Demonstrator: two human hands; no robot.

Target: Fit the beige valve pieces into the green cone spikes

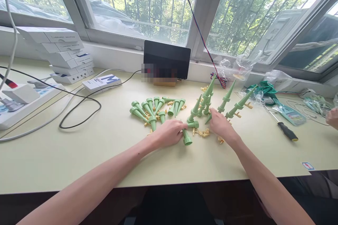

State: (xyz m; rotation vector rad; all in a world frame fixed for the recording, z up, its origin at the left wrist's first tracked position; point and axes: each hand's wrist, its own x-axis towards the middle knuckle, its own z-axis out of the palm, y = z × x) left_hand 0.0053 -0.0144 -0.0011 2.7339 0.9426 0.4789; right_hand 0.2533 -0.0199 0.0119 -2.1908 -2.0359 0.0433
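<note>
My left hand [171, 133] is closed around green plastic watering spikes. One spike [193, 124] points its collared end right, and another [187, 137] has its open end toward me. My right hand [221, 125] is closed on a green spike [208, 119], whose tip shows beside the fingers; the rest is hidden. Around it stand stacks of nested spikes with small yellow valves, such as a leaning stack [224, 99] and a longer stack [241, 103]. Loose spikes [148, 107] lie fanned out beyond my left hand. Small yellow valves [202, 133] are scattered between my hands.
A dark tablet [167, 59] leans near the window. White boxes [66, 52] are stacked at back left, near a power strip [29, 103] and cables. A screwdriver [287, 132] and plastic bags [289, 110] lie right. Another person's hand [332, 117] shows at the right edge.
</note>
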